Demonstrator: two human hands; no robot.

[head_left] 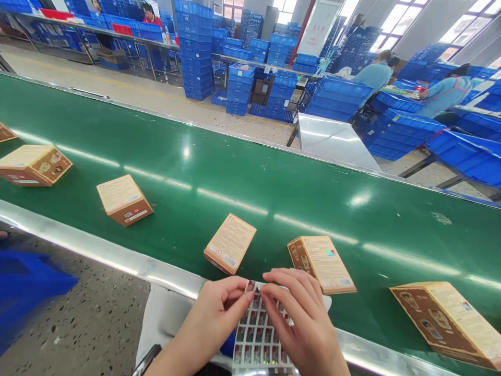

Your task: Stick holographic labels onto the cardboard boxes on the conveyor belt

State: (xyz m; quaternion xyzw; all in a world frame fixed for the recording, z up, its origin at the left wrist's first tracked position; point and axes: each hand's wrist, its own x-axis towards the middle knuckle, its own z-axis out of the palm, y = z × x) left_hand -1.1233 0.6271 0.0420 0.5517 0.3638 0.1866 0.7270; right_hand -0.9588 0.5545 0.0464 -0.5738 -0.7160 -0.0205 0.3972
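Observation:
A sheet of small foil stickers point(250, 344), red and silver in a white grid, is held up at the bottom centre, over the near edge of the belt. My left hand point(211, 318) pinches its upper left corner between thumb and forefinger. Across its upper right part lies my right hand point(301, 318), with thumb and forefinger closed at the top row and the other fingers curved. Whether a single sticker is between the right fingertips is too small to see. Just beyond the hands are two brown and cream boxes, one point(230, 243) at left and another point(329, 263) at right.
A green conveyor belt point(242, 177) with metal rails runs across the view. More boxes lie on it, including one point(123, 198) to the left and one point(450, 324) at far right. Behind stand stacked blue crates point(193, 52), a metal table point(332, 138) and seated people point(376, 73).

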